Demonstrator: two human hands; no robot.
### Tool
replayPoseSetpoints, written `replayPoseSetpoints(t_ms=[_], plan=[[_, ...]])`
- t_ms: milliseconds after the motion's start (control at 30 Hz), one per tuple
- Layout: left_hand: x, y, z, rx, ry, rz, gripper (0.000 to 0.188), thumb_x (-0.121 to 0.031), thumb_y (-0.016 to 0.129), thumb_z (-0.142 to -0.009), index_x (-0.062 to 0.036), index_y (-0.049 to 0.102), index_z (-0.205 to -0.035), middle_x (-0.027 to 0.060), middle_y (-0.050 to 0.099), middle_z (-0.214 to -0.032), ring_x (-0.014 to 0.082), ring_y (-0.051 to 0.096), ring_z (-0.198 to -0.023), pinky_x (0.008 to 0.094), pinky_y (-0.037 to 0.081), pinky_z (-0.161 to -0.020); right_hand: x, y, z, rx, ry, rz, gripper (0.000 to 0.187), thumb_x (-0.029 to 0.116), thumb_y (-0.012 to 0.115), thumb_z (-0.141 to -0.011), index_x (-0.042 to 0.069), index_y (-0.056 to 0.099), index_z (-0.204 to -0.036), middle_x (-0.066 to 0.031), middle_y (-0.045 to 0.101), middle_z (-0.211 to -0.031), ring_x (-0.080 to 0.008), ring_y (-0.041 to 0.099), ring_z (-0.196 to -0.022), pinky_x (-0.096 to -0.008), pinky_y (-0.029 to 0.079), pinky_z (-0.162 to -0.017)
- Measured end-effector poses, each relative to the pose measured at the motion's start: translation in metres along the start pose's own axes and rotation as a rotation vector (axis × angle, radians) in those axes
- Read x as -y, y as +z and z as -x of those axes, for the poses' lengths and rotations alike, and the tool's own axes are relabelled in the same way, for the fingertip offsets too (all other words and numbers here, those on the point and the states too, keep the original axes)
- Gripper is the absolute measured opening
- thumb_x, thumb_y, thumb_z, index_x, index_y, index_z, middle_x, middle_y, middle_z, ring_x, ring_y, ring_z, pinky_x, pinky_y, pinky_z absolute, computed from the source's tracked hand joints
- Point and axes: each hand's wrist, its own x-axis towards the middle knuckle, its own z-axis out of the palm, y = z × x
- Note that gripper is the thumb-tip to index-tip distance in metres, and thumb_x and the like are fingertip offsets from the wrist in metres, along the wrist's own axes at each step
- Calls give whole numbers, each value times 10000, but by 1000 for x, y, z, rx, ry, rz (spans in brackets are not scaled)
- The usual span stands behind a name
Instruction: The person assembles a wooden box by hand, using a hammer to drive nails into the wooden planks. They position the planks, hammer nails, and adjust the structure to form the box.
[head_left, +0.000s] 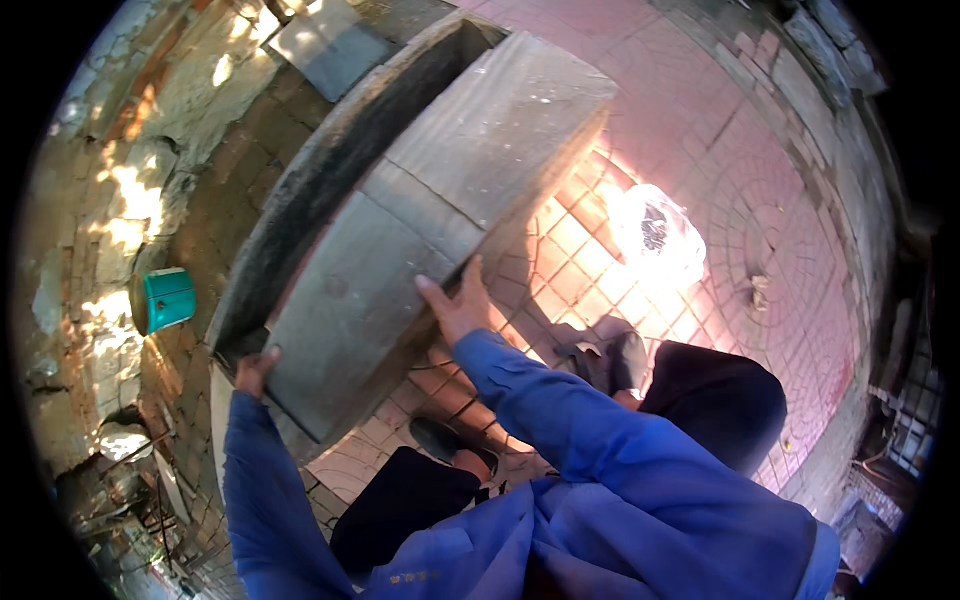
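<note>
A long grey trough runs from the near left to the far middle. Over its right part lie two flat grey slabs, a near slab and a far slab, meeting at a narrow seam. My left hand grips the near slab at its near left corner, with the fingers partly hidden. On the opposite side, my right hand holds that slab's right edge, its thumb on the top face. The dark inside of the trough shows along the slabs' left side.
A teal container stands to the left on the brick ground. Right of the trough, a clear plastic bag with something dark in it lies in bright sun on pink paving. A flat grey panel lies beyond the trough's left side.
</note>
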Motion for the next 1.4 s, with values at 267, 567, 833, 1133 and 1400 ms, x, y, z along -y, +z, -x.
replayPoseSetpoints(t_ms=[267,567,833,1133,1400], plan=[[-115,84,31,63,20,32,685,-556,694,-787,116,685,-920,195,693,-833,234,649,-819,370,471,-798,21,-67,-111,-6,-76,-224,943,372,808,-738,-134,358,-1394,-285,553,-1306,-370,547,-1217,-395,425,-1037],[-321,249,-18,575,242,510,530,-451,647,-911,53,657,-1075,111,698,-961,211,668,-865,369,520,-821,44,-269,-353,63,-89,154,711,586,612,-885,11,578,-1302,-166,596,-1279,-297,586,-1146,-400,480,-969],[-364,280,58,515,522,150,679,-320,766,-828,51,493,-1327,199,633,-1202,277,614,-1106,373,470,-962,-51,-324,-246,54,374,-81,451,406,581,-954,34,552,-1208,-167,652,-1112,-259,700,-846,-350,564,-605],[-339,299,136,-259,785,-7,625,-307,636,-921,28,416,-1401,263,578,-1266,398,566,-1165,418,440,-992,-160,-303,-93,-297,275,269,260,229,612,-893,1,624,-1016,-171,680,-865,-294,688,-713,-398,536,-611],[-334,296,85,-58,512,-331,619,-543,380,-987,-4,619,-1177,276,648,-1070,451,604,-1022,488,468,-876,-157,-383,-141,-515,-43,626,200,249,630,-886,69,675,-962,-183,652,-983,-344,633,-925,-435,493,-841]])
